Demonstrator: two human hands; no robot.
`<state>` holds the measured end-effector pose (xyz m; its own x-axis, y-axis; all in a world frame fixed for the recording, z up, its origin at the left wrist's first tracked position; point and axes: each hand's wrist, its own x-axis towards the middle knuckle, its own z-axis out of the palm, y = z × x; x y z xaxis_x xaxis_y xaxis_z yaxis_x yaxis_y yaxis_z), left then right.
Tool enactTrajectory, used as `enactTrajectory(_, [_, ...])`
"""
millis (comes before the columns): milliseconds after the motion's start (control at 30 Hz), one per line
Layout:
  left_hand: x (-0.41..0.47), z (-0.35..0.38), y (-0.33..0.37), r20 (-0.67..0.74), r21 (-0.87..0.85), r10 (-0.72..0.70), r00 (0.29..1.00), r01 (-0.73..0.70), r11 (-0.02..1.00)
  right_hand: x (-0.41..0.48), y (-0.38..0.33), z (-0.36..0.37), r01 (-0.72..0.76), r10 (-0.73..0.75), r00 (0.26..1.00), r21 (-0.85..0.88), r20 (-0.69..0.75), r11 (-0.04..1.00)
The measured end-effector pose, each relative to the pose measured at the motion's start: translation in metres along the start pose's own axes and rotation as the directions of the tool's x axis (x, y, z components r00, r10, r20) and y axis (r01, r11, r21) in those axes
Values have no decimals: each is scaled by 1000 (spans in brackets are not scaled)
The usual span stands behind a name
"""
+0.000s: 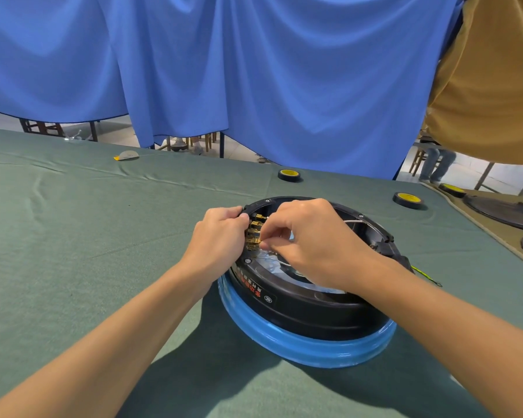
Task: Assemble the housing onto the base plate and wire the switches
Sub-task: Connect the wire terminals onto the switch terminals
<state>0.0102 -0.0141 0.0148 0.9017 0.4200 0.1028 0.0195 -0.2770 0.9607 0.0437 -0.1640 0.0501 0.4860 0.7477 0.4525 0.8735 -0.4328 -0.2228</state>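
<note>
We have the black plastic housing point(299, 312) sitting in front of us on the green cloth table point(73, 236), nested in a glossy blue ring point(299, 348) that we take to be the base or its stand. Everything turns on the left inner wall of the housing. There the switches point(252, 233) show as a short stack of brass tabs, one above the other, with the blades pointing inward toward the hollow centre. Our left hand point(221, 233) comes in from outside the rim, its fingers curled over the edge and gripping the housing right beside that stack. Our right hand point(311, 239) reaches across the open middle from the opposite side, so its fingertips meet the tabs head-on. Its thumb and forefinger are pinched together against the brass. What they hold is too small to make out, though we judge it to be the end of a white wire point(352, 221), a thin lead that arcs across the interior. The right hand is thus the working one and the left the brace, and any push onto a tab should run leftward along the blade's length. The housing is smooth and matte, round and low-walled, with small screw bosses on its rim. A yellow-green wire point(424, 274) trails out on the right.
</note>
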Motion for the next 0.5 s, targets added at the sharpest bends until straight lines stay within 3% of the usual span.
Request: enactTrajectory(500, [4,7,-9,-51,-72,-21,998,18,997,5,-4,-2,0,-1,999,52,33,999])
